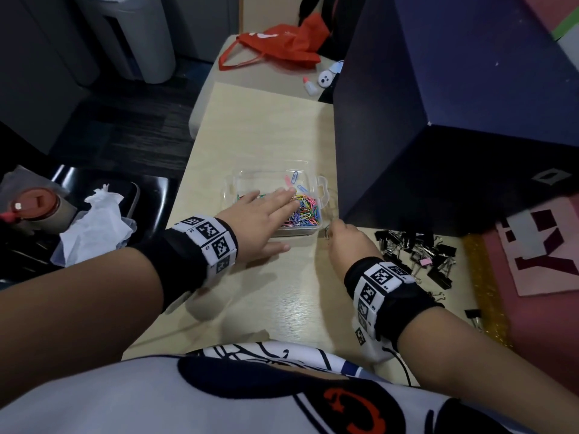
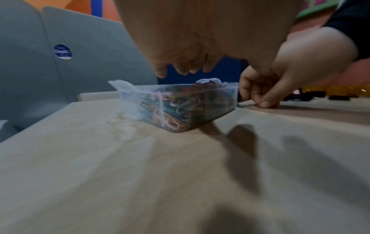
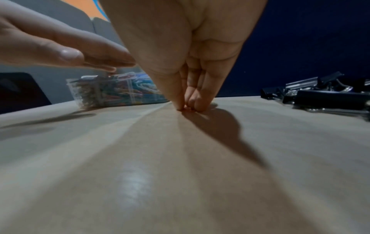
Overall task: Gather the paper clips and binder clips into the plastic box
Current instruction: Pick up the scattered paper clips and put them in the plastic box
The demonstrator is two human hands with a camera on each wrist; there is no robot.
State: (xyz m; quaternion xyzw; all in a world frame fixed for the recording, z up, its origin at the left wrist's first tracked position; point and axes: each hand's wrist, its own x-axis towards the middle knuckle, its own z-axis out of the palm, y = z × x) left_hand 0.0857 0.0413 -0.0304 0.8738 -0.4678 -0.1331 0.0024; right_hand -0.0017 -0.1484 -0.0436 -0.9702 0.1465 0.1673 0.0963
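Head: right hand (image 1: pixel 346 245) fingers (image 3: pixel 197 98) pinched on table (image 1: pixel 282 296).

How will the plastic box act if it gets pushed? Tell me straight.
The plastic box probably slides rather than tips: it sits low and flat on the smooth table. The paper clips heaped at one end likely add weight there, so it may pivot. The left hand lies flat over it and could steady it. Its thin clear walls look light and may flex.

Each wrist carries a black fabric band (image 1: pixel 175 249) fitted with white tiles printed with square black-and-white marker codes. A thin black cable (image 1: pixel 402 364) leaves the right band (image 1: pixel 404 299). Torso: white shirt (image 1: pixel 194 399) with dark-blue and orange graphics.
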